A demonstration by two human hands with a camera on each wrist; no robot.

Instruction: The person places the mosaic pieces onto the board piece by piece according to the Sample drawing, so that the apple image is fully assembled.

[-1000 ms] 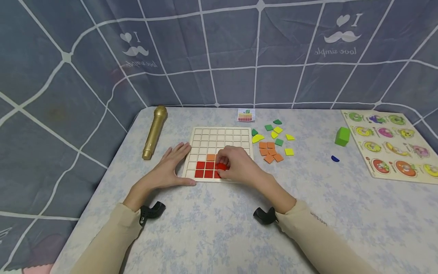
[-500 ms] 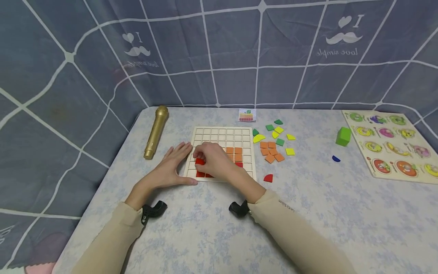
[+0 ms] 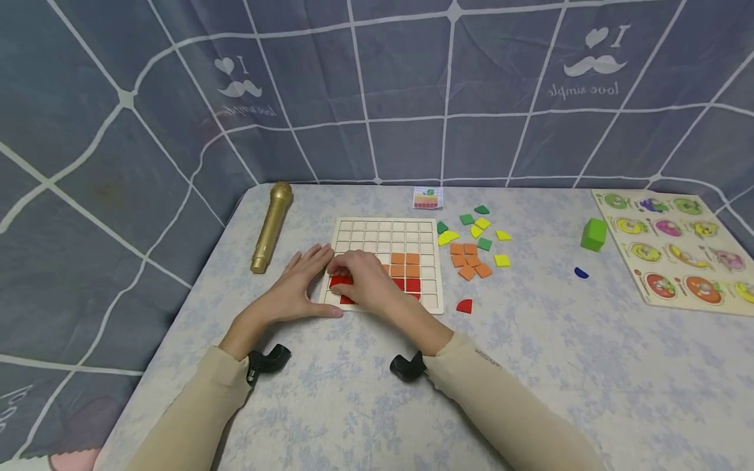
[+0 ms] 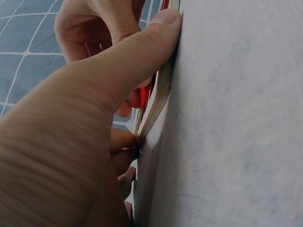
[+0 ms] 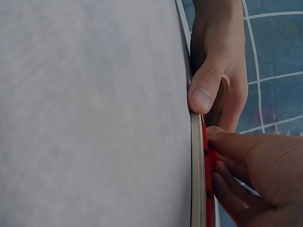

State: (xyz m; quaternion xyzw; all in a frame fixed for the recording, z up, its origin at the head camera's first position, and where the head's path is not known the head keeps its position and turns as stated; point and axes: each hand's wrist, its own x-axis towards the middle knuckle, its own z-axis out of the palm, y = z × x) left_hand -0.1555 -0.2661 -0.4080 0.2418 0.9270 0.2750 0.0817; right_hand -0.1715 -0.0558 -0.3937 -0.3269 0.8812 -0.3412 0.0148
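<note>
A pale wooden grid board (image 3: 406, 230) is seen flat on the table (image 3: 530, 366), squarish, with its edges roughly parallel to the table's near edge. Red square tiles (image 3: 412, 284) are set in its near rows and orange tiles (image 3: 405, 263) in the row behind. The board's near left corner is braced by the left hand (image 3: 297, 288), fingers straight, thumb along the near edge. A red tile (image 3: 340, 280) is pressed into the board, apparently pinched, by the right hand (image 3: 368, 282).

Your board (image 3: 385, 229) lies mid-table, microphone (image 3: 269, 227) to its left, loose tiles (image 3: 469, 260) to its right. Farther right sit the cube (image 3: 592, 234) and fruit puzzle (image 3: 677, 252)
</note>
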